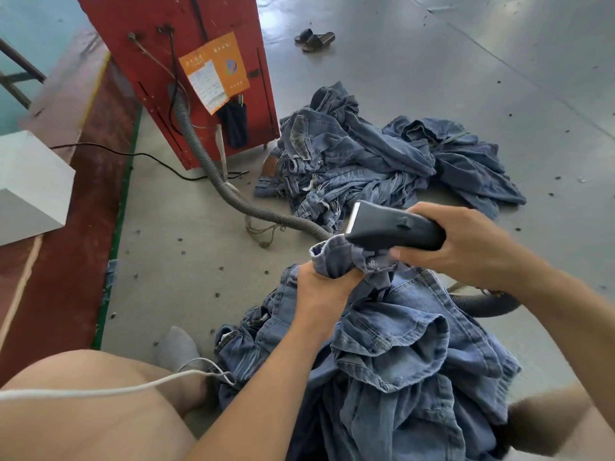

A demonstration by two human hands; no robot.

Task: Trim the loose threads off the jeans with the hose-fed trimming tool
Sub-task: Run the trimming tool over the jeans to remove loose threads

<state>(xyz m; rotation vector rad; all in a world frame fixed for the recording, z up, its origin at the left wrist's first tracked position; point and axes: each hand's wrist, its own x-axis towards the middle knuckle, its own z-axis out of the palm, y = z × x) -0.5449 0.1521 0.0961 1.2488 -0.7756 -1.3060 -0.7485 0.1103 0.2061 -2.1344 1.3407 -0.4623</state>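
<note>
- Evidently mid-trim: the left hand gripped a bunched fold of the jeans at centre frame, while the right hand wrapped the trimming tool just above it.
- Keeping that fold taut and the blade flat would probably serve best.
- Beyond, a ribbed hose crossed the grey concrete floor towards a red cabinet, with a denim pile beside it.

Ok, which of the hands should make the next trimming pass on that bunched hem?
The right hand, probably: it already grips the trimming tool, blade end just above the bunched jeans hem. The left hand grips that hem, so it should hold the fabric.
</note>
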